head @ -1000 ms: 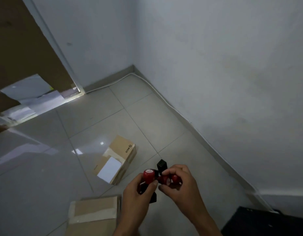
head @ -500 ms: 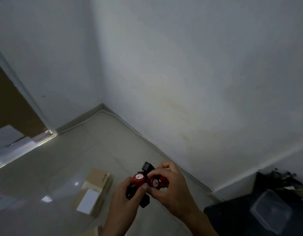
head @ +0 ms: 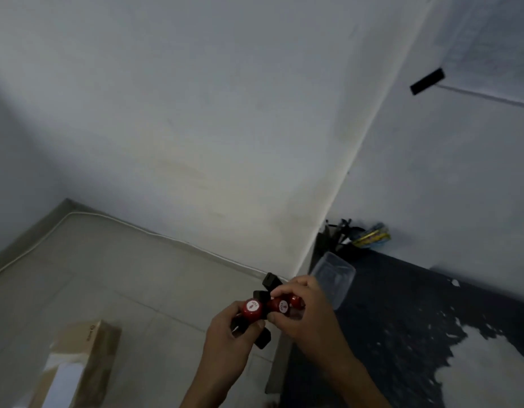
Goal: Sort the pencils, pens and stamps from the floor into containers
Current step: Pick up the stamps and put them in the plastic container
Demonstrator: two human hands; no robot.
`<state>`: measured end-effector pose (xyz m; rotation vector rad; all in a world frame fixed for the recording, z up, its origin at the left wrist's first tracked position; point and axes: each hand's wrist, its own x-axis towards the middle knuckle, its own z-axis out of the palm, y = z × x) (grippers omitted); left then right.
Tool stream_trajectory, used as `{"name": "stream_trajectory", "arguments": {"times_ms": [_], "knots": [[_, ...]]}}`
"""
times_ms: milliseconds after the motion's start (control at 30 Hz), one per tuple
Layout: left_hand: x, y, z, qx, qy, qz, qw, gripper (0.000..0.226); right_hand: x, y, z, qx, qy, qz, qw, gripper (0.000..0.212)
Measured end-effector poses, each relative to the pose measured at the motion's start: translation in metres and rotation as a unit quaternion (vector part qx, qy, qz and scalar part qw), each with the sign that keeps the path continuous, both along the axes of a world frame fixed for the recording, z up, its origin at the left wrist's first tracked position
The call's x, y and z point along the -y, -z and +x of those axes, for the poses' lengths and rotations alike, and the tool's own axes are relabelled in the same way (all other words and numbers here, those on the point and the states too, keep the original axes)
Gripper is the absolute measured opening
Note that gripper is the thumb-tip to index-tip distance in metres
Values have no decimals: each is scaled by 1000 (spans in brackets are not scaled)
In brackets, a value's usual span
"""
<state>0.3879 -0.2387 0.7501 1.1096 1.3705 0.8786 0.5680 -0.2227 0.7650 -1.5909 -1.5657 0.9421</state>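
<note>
White walls meet above the dark worktop point(head: 402, 319); its near-left corner carries the clear container point(head: 332, 279). Your right hand point(head: 302, 313) and left hand point(head: 225, 334) both clutch stamps point(head: 266, 307), bunched for carrying there.

Dim, flat grey light in here; the wall point(head: 225, 128) smears with motion blur, lines bow toward the edges, shadows soft.
</note>
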Motion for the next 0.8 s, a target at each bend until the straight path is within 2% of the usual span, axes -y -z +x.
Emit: {"name": "stream_trajectory", "arguments": {"times_ms": [233,400,667,800], "knots": [[-26,37,104,-98,4,28,995,29,-3,45,130,48,121,-7,991,38],[-65,61,154,-136,38,35,989,32,-49,95,194,71,151,-35,985,39],[-116,93,213,-172,31,-6,985,23,-128,154,232,122,70,-45,989,34],[-135,106,233,-196,23,-23,980,30,-154,174,239,140,23,-75,987,34]]}}
